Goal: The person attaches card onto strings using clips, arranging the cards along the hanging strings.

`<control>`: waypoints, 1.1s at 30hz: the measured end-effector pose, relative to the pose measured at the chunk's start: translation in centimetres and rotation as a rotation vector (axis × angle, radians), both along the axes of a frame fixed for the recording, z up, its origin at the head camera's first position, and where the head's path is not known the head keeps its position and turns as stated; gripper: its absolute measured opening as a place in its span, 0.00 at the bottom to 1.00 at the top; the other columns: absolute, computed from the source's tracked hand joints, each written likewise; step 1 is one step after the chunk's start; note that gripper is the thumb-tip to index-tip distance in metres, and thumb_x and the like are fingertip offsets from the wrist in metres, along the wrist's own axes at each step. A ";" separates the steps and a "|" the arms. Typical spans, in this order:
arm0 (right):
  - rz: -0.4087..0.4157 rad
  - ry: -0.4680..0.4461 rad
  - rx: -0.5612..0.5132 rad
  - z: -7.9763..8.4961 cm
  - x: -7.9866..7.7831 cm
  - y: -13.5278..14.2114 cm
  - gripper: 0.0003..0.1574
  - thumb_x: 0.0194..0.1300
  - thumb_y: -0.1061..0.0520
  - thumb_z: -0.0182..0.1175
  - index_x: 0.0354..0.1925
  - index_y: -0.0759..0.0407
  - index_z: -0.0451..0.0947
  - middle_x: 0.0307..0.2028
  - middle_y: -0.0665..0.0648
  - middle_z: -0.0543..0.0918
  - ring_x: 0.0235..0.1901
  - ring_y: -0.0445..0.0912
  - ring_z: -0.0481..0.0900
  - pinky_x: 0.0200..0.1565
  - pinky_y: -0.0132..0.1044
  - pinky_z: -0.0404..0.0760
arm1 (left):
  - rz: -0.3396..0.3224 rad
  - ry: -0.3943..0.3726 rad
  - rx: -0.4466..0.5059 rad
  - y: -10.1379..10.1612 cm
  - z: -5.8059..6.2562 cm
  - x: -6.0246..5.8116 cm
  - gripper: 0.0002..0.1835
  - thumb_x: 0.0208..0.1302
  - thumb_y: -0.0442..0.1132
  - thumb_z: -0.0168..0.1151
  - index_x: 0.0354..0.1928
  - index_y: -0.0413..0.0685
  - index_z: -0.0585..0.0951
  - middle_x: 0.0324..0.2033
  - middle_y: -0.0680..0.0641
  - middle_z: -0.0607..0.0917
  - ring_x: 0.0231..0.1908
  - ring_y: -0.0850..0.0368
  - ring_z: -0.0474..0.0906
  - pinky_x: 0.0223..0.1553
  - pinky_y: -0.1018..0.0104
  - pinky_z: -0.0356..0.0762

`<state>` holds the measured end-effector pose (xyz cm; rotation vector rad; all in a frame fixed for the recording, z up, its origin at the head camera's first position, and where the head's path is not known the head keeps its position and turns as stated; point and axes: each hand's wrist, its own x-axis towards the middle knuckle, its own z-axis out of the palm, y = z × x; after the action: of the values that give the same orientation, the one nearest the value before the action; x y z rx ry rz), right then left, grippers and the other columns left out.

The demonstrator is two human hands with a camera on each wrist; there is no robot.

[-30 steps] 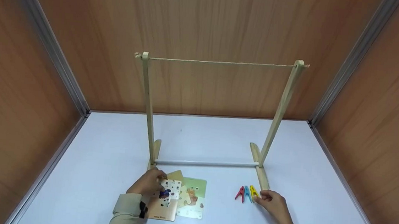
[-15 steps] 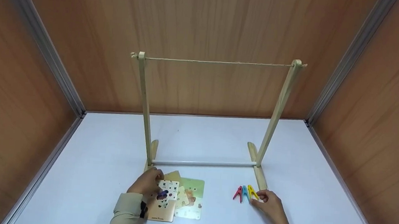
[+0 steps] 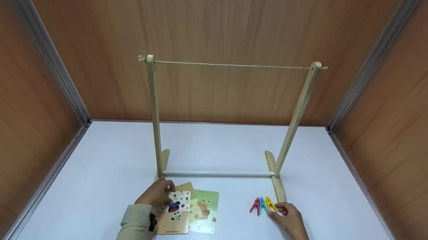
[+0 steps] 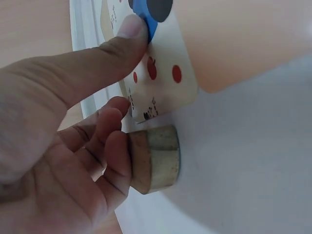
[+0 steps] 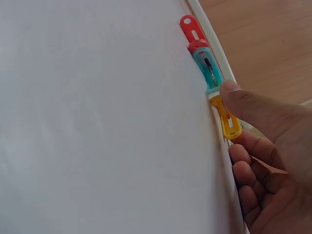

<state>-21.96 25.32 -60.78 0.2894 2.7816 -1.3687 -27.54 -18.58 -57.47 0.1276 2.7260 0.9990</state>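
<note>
My left hand (image 3: 156, 192) pinches a white card (image 4: 161, 87) printed with red dots and a blue figure. The thumb lies on its face and the other fingers curl at its edge. Under it is a peach card (image 3: 173, 228). A green-and-white card (image 3: 211, 202) and smaller cream card (image 3: 195, 211) lie to the right, with a tan card (image 3: 187, 187) behind. My right hand (image 3: 292, 221) pinches a yellow clothespin (image 5: 227, 119) between thumb and index finger. A turquoise clothespin (image 5: 208, 70) and a red clothespin (image 5: 195, 33) stand in line beyond it.
A wooden stand with a left post (image 3: 153, 119), right post (image 3: 296, 122) and white crossbar (image 3: 217, 173) rises behind the cards. Twine (image 3: 229, 65) stretches between the post tops. The stand's foot (image 4: 155, 160) is beside my left fingers. Wood-grain walls (image 3: 229, 26) enclose the white table (image 3: 120, 147).
My right thumb has moved slightly left along the yellow clothespin. The left hand stays at the white card. The head view has shifted a little.
</note>
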 end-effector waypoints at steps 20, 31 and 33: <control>-0.009 0.061 0.046 0.0 0.0 -0.5 0.21 0.53 0.56 0.71 0.43 0.67 0.79 0.33 0.56 0.75 0.35 0.45 0.71 0.39 0.35 0.71 | -0.008 -0.024 -0.028 -0.1 0.3 -0.1 0.18 0.45 0.31 0.75 0.40 0.46 0.81 0.39 0.44 0.80 0.41 0.49 0.76 0.48 0.47 0.76; -0.014 0.040 0.054 -0.4 -0.2 -0.7 0.28 0.50 0.52 0.73 0.44 0.68 0.76 0.35 0.58 0.72 0.37 0.48 0.70 0.40 0.38 0.70 | -0.011 -0.032 -0.039 -0.2 0.1 -0.3 0.18 0.48 0.33 0.73 0.42 0.44 0.79 0.39 0.45 0.78 0.40 0.51 0.75 0.47 0.49 0.76; -0.011 0.033 0.056 -0.4 -0.2 -0.7 0.29 0.50 0.52 0.74 0.44 0.68 0.76 0.35 0.58 0.73 0.37 0.48 0.70 0.40 0.38 0.70 | -0.006 -0.042 -0.027 -0.2 0.1 -0.3 0.19 0.47 0.34 0.74 0.42 0.45 0.79 0.40 0.45 0.78 0.41 0.50 0.75 0.48 0.48 0.76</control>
<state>-22.16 24.66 -61.21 0.2864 2.8534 -1.3116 -27.82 -18.78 -57.42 0.1084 2.6985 0.9519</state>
